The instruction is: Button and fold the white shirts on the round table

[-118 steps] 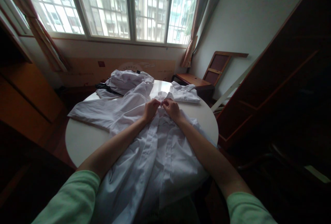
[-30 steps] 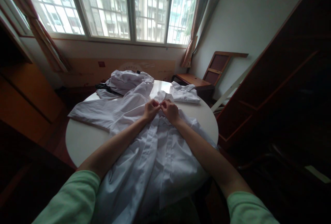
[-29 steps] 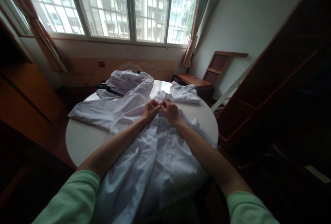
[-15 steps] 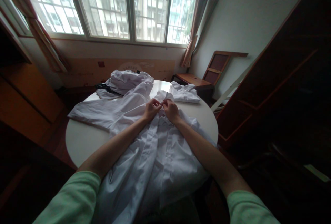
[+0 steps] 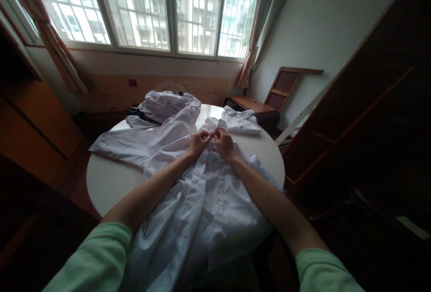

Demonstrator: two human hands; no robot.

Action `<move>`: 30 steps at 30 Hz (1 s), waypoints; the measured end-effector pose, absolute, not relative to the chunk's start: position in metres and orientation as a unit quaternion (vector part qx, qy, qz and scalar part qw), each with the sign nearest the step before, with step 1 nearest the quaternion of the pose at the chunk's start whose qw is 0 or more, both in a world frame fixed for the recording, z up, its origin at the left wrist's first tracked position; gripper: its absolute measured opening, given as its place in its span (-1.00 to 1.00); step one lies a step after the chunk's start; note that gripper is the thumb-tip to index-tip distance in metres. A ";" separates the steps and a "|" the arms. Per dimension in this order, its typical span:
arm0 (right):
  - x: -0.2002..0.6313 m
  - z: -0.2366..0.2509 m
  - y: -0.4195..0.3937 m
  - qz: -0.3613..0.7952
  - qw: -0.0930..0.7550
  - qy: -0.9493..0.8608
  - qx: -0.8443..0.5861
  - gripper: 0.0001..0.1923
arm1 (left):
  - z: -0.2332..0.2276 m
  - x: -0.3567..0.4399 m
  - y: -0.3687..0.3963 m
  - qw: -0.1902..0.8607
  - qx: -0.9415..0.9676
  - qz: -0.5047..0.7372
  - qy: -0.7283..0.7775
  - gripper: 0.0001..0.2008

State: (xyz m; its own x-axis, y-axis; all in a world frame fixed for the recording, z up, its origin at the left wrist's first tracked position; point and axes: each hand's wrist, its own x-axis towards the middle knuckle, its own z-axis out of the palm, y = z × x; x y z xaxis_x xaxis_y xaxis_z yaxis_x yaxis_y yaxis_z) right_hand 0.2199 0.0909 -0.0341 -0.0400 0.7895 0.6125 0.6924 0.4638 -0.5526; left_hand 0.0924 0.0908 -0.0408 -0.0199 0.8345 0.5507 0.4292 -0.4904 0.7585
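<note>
Left hand [image 5: 198,141] and right hand [image 5: 222,143] both pinch the white cotton button-up shirt [image 5: 205,202] near its collar; the small placket grip may slip, and the hem overhanging the round white surface [image 5: 107,184] could drag it off.

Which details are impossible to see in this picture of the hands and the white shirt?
- Head view: what the left hand and right hand pinch on the white shirt; too small, covered by fingers.
- Head view: shirt hem, cut off by the bottom edge.
- Head view: dark item under the clothes pile.

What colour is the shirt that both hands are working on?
White, plain with no pattern; the shirt shows best in the head view, spread over the round table.
</note>
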 end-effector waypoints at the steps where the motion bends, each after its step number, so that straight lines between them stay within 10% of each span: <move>1: 0.220 -0.034 0.091 0.049 0.461 -0.720 -0.516 -0.87 | -0.041 0.093 0.091 0.180 0.677 0.534 0.473 -0.81; 18: 0.219 -0.031 0.090 0.042 0.438 -0.728 -0.526 -0.86 | -0.037 0.093 0.086 0.142 0.697 0.507 0.487 -0.78; 30: 0.220 -0.035 0.095 0.049 0.460 -0.733 -0.498 -0.88 | -0.040 0.093 0.089 0.360 0.596 0.585 0.415 -0.74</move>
State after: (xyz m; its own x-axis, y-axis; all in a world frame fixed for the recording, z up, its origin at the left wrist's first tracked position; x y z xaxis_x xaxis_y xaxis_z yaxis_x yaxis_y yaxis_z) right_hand 0.2203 0.0947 -0.0346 -0.0805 0.7755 0.6262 0.6856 0.4991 -0.5299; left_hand 0.0928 0.0886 -0.0401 -0.0301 0.9163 0.3993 0.0741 -0.3963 0.9151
